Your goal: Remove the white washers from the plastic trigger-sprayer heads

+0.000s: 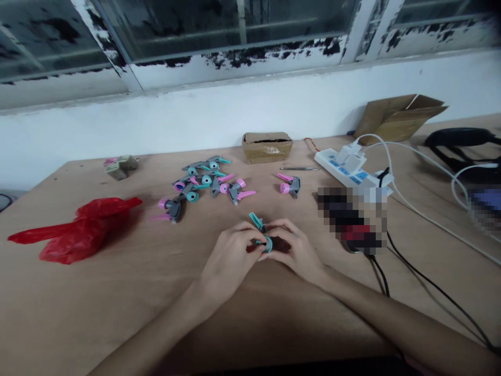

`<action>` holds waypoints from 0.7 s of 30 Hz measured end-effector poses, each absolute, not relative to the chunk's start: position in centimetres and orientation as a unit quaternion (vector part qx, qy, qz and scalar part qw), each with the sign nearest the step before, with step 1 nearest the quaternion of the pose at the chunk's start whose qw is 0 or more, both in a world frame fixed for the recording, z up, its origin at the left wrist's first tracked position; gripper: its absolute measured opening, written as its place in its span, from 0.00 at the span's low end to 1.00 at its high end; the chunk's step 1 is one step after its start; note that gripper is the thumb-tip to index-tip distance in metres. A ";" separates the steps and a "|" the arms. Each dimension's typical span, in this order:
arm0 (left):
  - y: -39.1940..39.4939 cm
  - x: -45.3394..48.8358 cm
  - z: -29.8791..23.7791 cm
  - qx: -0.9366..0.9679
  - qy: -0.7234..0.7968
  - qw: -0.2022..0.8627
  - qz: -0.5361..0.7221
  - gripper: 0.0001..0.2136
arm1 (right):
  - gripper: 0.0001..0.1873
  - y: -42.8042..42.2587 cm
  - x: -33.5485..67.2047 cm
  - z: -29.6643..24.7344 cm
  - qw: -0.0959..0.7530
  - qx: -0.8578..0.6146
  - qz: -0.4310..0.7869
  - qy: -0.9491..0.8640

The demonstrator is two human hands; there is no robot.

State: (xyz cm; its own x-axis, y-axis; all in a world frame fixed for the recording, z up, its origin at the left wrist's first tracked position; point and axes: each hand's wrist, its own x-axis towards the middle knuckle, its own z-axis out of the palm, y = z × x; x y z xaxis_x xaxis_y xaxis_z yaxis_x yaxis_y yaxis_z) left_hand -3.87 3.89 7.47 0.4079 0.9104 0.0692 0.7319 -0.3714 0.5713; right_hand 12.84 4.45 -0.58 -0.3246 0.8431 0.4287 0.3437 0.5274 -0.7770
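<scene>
Both hands meet at the middle of the wooden table (pixel 117 313), a little nearer than the centre. The left hand (pixel 230 251) and the right hand (pixel 296 249) are closed together on one teal trigger sprayer head (pixel 261 233). The fingertips of both hands pinch it from either side. Its teal lever sticks up and away from the fingers, and its round teal collar shows between the two thumbs. The rest of its body is hidden behind the fingers.

Farther away and to the left of the hands lies a loose pile of sprayer heads (pixel 205 183) with grey bodies and pink or teal levers and collars. One pink sprayer head (pixel 290 185) lies alone to the right of that pile, well apart from the hands. Just beyond it lies a thin metal tool (pixel 299 168).

A crumpled red plastic bag (pixel 84 224) lies at the left side of the table. A small greenish block (pixel 120 166) sits near the far left edge.

A small cardboard box (pixel 267 147) stands against the white wall at the far centre. A larger open carton (pixel 397 116) stands at the far right. A white power strip (pixel 350 167) with plugs in it lies to the right of the hands. White and black cables (pixel 422 216) run from it across the right of the table.
</scene>
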 end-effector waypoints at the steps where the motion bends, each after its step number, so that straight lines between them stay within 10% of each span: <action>1: 3.7 -3.7 7.4 0.806 0.517 0.222 0.185 0.07 | 0.12 4.5 12.8 -0.6 0.431 -0.389 0.290 -0.760; 21: 1.3 -3.3 5.3 0.813 0.565 0.006 0.138 0.03 | 0.11 4.2 12.6 -0.9 0.422 -0.402 0.232 -0.778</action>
